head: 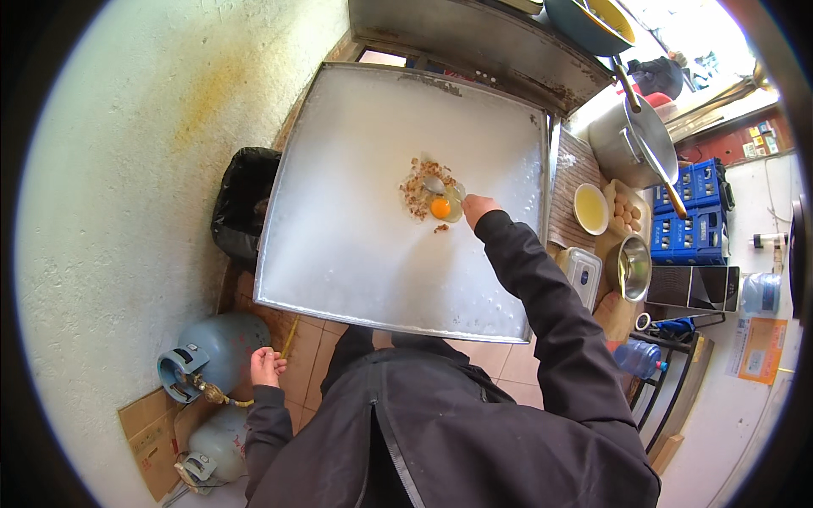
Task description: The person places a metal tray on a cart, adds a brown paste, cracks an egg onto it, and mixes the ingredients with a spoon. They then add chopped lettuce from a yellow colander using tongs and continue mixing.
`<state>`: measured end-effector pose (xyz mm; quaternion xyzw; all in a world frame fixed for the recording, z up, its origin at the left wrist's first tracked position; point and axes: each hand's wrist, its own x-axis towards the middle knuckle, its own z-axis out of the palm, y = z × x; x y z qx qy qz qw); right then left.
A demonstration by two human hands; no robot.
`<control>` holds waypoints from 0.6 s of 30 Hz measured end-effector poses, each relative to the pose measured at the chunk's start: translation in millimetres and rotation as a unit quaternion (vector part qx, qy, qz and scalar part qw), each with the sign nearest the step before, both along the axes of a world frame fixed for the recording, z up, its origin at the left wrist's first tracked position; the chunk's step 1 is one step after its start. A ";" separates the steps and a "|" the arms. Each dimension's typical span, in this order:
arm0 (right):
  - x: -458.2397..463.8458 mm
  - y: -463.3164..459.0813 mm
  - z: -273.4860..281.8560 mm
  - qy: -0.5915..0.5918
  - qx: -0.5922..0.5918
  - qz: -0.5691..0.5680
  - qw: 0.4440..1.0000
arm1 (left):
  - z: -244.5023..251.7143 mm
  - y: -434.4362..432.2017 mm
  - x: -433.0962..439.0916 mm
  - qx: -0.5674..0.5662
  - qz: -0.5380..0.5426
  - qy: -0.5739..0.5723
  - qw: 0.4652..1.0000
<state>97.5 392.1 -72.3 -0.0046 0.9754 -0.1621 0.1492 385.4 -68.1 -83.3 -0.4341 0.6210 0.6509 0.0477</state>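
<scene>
My right hand point(479, 209) grips the handle of a metal spoon point(434, 185) over a large flat metal griddle point(356, 254). Its bowl sits among brown crumbly bits point(416, 200) near the griddle's middle. A raw egg with a whole orange yolk point(440, 207) lies beside the spoon, its clear white spreading toward my fingers. My left hand point(267, 366) hangs low at the left, fingers curled, near a grey gas cylinder point(232, 343). A thin yellow hose point(290, 336) shows right by its fingertips; whether they hold it is unclear.
Right of the griddle are a bowl of yellow liquid point(591, 209), eggs point(625, 213), a lidded plastic box point(581, 276), a steel bowl point(634, 267) and a large pot point(610, 146). A black-lined bin point(235, 209) stands left, with another gas cylinder point(219, 441) below.
</scene>
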 end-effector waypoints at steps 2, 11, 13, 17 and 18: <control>-4.2 8.7 -0.5 -0.034 0.030 0.020 0.999 | -0.8 0.6 0.9 -0.001 0.001 -0.014 1.000; 4.5 24.0 3.1 -0.022 0.053 0.043 0.997 | -3.7 -6.5 18.0 -0.014 0.052 -0.009 0.998; -8.1 18.1 0.5 0.006 0.029 0.091 0.995 | -5.8 -3.4 19.2 -0.001 0.047 0.006 0.999; -52.7 3.3 -10.3 0.068 0.031 0.023 0.997 | -1.6 -1.7 16.6 -0.017 0.025 0.020 0.999; -62.3 -0.1 -13.2 0.013 0.058 0.034 0.998 | 0.1 -2.8 14.9 -0.011 0.027 0.023 0.999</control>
